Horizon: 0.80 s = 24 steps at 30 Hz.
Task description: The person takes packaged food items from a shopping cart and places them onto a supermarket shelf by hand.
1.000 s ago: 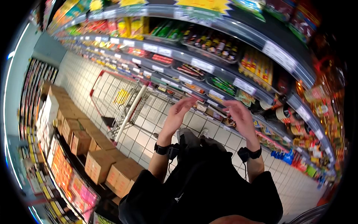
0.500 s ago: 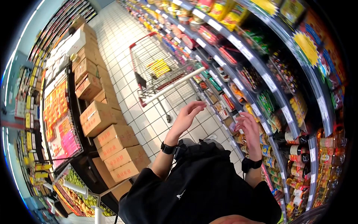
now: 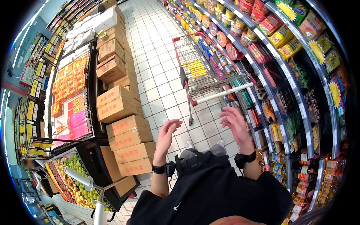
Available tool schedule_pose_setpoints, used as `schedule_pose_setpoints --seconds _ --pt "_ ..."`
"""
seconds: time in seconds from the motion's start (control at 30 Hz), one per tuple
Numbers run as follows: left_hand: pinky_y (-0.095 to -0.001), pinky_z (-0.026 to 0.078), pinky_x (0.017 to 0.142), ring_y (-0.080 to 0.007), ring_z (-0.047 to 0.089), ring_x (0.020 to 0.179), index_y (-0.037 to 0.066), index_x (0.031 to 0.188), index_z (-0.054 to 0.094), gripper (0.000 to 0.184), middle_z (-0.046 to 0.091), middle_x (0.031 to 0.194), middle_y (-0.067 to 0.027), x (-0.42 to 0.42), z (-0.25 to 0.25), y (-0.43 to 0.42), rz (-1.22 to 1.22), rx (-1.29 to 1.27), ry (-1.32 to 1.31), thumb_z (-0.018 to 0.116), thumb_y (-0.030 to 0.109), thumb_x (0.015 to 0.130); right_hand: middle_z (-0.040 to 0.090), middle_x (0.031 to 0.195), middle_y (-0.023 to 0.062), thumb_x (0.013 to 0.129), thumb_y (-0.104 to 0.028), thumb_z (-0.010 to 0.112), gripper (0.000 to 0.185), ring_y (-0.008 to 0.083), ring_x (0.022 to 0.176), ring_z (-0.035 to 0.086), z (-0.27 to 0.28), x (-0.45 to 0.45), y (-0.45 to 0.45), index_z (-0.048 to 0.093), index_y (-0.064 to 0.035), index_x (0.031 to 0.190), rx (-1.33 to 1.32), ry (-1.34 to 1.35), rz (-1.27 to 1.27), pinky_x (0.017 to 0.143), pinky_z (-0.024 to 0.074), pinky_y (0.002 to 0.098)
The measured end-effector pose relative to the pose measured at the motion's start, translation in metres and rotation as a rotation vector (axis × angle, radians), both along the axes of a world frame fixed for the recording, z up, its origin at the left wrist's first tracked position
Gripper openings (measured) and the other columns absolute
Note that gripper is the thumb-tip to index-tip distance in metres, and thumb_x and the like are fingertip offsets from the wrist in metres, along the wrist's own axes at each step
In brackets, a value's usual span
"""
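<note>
Both hands are raised in front of my body and hold nothing. My left hand (image 3: 167, 135) has its fingers bent forward and apart, between the stacked cartons and the cart. The fingers of my right hand (image 3: 234, 123) are spread, just below the white handle (image 3: 225, 93) of a shopping cart (image 3: 198, 63), without a visible grip on it. Yellow packages (image 3: 196, 69) show at the cart's basket. Each wrist wears a black band with a small device.
Cardboard cartons (image 3: 129, 131) are stacked along the left, beside a display of red and pink packages (image 3: 71, 90). Green fruit (image 3: 84, 176) lies at the lower left. Shelves of packaged food (image 3: 281, 71) curve along the right. A tiled floor (image 3: 150, 60) runs up the aisle.
The view has turned so that the aisle and cart stand more upright, with the cart further right in the picture. My hands have moved further apart than half a second ago.
</note>
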<state>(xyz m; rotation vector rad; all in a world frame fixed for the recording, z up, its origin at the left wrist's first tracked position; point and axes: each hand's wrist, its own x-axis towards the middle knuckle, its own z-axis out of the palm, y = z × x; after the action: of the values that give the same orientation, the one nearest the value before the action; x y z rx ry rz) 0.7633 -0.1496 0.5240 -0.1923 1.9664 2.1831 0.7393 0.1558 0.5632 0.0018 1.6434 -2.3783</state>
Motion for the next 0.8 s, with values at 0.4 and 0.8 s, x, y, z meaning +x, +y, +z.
schedule_pose_setpoints --seconds 0.4,0.8 --pt "-0.0301 0.045 0.097 -0.0188 0.064 0.111 0.000 0.122 0.060 0.033 0.068 0.120 -0.0136 -0.014 -0.014 -0.082 0.241 0.140 -0.064 0.048 0.023 0.102 0.055 0.123 0.0129 0.095 -0.008 0.048 0.042 0.0152 0.090 0.060 -0.007 -0.069 -0.079 0.041 -0.0032 0.137 -0.056 -0.006 -0.111 0.074 0.0477 0.0259" --pt "-0.0281 0.046 0.095 -0.0184 0.064 0.110 -0.003 0.123 0.059 0.036 0.068 0.119 -0.0142 -0.179 -0.002 -0.117 0.075 0.070 -0.064 0.045 0.023 0.102 0.053 0.120 0.0103 0.094 -0.007 0.048 0.036 0.0120 0.085 0.055 -0.039 -0.215 -0.147 0.044 -0.0046 0.130 -0.110 -0.046 -0.392 0.072 0.0461 0.0254"
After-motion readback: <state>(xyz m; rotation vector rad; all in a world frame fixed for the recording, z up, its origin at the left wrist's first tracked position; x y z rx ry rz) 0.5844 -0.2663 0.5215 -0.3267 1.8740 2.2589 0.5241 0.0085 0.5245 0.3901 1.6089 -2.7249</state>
